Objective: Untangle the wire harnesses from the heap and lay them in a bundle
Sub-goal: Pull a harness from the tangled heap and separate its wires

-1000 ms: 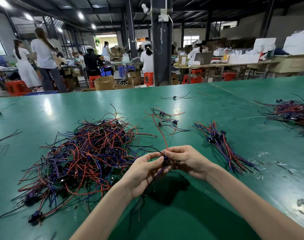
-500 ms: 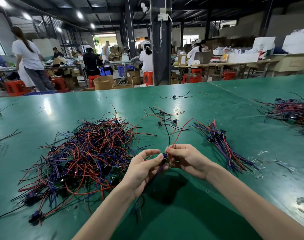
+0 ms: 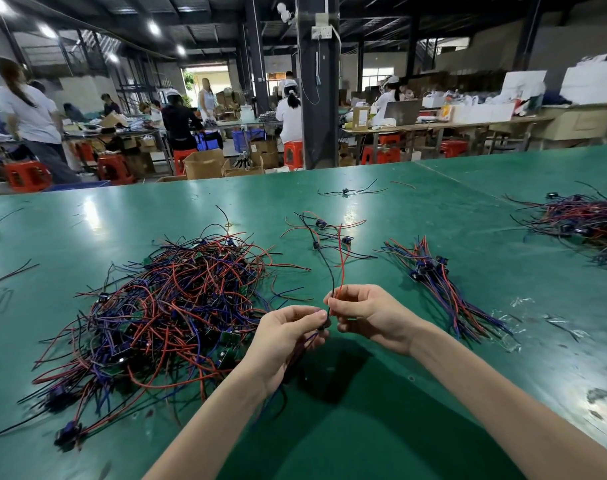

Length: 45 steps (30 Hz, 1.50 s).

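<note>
A tangled heap of red, blue and black wire harnesses (image 3: pixel 163 313) lies on the green table (image 3: pixel 381 427) to my left. A straightened bundle of harnesses (image 3: pixel 440 289) lies to the right of my hands. Above the table, between heap and bundle, I hold one harness (image 3: pixel 336 268). My left hand (image 3: pixel 288 337) grips its lower part, with blue wires hanging below the palm. My right hand (image 3: pixel 368 313) pinches its red and black wires, which stand upward from the fingers.
A few loose harnesses (image 3: pixel 324 233) lie beyond my hands, and a single one (image 3: pixel 347 192) farther back. Another wire pile (image 3: pixel 586 223) sits at the far right. Scraps of clear plastic (image 3: pixel 516 303) lie near the bundle. People work at benches behind the table.
The red and black wires now stand up together from my right hand, where a second ago one red wire leaned left. My right hand has risen slightly; the harness is clear of the heap.
</note>
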Each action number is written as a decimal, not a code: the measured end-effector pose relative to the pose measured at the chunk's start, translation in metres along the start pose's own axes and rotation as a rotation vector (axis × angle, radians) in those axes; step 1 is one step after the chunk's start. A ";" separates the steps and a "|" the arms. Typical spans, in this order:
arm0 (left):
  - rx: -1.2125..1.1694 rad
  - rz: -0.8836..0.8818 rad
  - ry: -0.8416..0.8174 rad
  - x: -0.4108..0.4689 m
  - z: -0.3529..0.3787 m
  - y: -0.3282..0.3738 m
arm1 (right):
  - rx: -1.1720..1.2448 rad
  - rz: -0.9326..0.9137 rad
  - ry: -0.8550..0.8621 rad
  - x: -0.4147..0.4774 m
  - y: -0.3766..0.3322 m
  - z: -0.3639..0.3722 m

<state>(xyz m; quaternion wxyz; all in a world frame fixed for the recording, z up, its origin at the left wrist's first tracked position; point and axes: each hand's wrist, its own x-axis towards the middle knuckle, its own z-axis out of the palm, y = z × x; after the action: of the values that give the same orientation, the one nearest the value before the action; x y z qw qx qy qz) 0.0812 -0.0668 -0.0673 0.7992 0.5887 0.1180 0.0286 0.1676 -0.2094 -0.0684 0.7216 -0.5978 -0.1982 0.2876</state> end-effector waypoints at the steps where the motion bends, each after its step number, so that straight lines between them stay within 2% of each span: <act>1: -0.003 0.002 -0.003 0.000 0.000 0.000 | -0.012 -0.003 -0.011 0.000 0.000 0.000; 11: 0.059 0.003 -0.065 -0.003 0.001 0.000 | -0.022 0.029 0.048 0.001 0.003 -0.001; 24: 0.158 0.029 0.022 -0.003 0.001 -0.003 | -0.083 -0.032 0.119 0.001 0.007 0.005; 32: 0.255 0.039 0.014 -0.003 0.003 -0.005 | -0.063 -0.029 0.204 0.000 0.007 0.007; 39: 0.251 0.039 0.038 0.000 0.002 -0.008 | -0.036 -0.028 0.206 0.000 0.007 0.010; 45: 0.294 0.111 0.066 0.002 0.002 -0.010 | 0.015 -0.035 0.216 0.001 0.007 0.009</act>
<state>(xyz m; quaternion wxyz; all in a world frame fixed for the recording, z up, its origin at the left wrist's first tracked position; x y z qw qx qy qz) 0.0829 -0.0715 -0.0767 0.6975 0.7035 0.1142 0.0745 0.1616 -0.2013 -0.0730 0.7483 -0.6162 -0.1273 0.2101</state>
